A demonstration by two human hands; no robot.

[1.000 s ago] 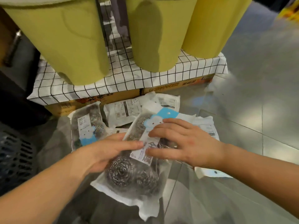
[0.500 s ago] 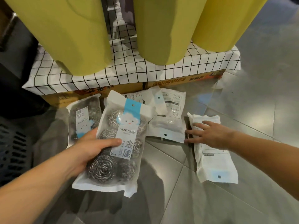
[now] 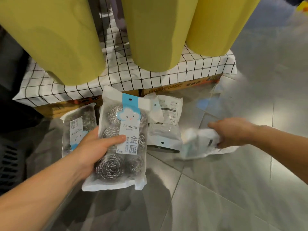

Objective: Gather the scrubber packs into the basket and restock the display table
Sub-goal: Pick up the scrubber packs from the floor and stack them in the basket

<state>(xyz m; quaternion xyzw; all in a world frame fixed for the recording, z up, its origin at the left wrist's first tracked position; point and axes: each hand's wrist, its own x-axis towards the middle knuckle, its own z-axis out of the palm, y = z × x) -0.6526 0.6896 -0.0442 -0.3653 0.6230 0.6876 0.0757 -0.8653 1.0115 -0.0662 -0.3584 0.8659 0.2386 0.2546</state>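
Observation:
My left hand grips a clear pack of steel scrubbers with a blue cloud label, held face up above the floor. My right hand grips a white pack turned back side up and lifts its near end off the tiles; that pack is blurred. Another scrubber pack lies on the floor left of my left hand. Two more white packs lie overlapping between my hands. A dark slatted basket shows at the far left edge, mostly out of frame.
Three tall yellow-green bins stand on a display table with a black-and-white checked cloth, just behind the packs. Cardboard boxes sit under the cloth. Grey glossy floor tiles spread to the right and toward me.
My left hand has lifted its scrubber pack up and toward the table. My right hand, which lay flat on the white pack at the right, now grips it and pulls it up and left.

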